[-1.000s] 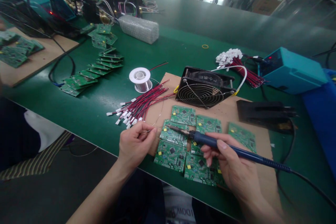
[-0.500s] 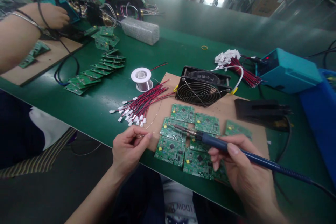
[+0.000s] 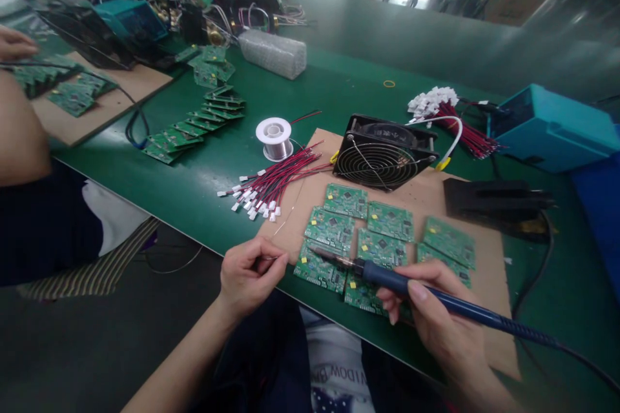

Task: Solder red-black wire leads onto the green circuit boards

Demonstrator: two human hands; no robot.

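In the head view, the near-left circuit board lies between the hands, its longer axis running roughly left to right. Just left of it, nearer, the left hand pinches what looks like thin solder wire. Right of it, the right hand grips a soldering iron, tip over the board's far-left part; contact is unclear.

The right hand partly hides a near circuit board; whether the tip of the soldering iron touches the neighbouring board is unclear (too small). The left edge crops a co-worker's arm; the far carton blurs.
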